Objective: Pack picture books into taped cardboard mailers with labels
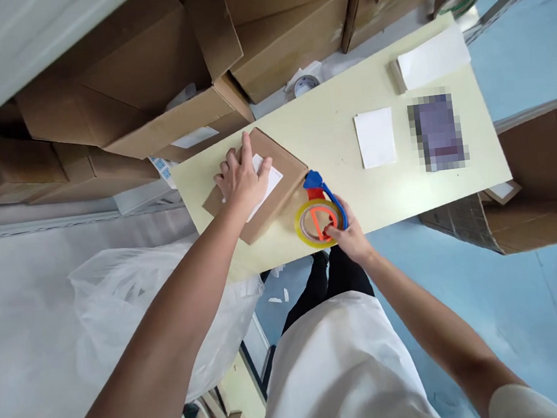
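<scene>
A small brown cardboard box (285, 198) with a white label (271, 181) on top lies at the left end of the pale yellow table (336, 142). My left hand (244, 181) rests on the box with its fingers spread, partly over the label. In my right hand (350, 231) is a tape dispenser (313, 179) with a blue and red head, an orange hub and a yellow-rimmed roll. The dispenser's blue head is close to the box's right corner; whether they touch I cannot tell.
White papers (376, 137), a stack of white sheets (432, 57) and a pixelated dark object (439, 131) lie right on the table. Large cartons (290, 46) line the back, beside a tape roll (305, 85). A plastic bag (133, 306) hangs left; an open carton (549, 205) stands right.
</scene>
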`<state>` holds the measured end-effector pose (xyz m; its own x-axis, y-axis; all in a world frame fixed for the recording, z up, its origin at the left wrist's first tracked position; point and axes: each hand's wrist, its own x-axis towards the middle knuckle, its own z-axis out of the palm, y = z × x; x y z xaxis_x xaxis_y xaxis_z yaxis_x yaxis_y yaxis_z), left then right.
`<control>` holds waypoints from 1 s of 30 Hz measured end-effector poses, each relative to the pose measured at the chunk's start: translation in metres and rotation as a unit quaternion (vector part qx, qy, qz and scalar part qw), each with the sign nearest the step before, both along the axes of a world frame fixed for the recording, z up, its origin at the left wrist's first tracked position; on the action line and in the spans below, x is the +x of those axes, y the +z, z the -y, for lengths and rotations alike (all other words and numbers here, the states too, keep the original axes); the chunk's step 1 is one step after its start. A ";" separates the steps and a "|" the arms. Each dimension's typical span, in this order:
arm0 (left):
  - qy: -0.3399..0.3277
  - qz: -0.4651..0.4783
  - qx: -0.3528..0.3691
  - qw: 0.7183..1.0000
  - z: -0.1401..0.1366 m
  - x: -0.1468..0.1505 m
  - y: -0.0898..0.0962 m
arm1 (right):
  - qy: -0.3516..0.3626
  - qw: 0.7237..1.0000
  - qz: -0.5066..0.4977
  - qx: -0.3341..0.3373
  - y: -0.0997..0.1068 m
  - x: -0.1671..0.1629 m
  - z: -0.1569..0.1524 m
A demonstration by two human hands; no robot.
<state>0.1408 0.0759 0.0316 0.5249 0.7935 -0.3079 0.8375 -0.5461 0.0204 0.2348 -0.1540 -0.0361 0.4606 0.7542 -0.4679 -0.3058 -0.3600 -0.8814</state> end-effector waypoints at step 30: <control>-0.074 0.011 -0.032 0.997 -0.024 0.015 0.005 | 0.095 0.994 -0.061 -0.012 -0.006 -0.005 0.066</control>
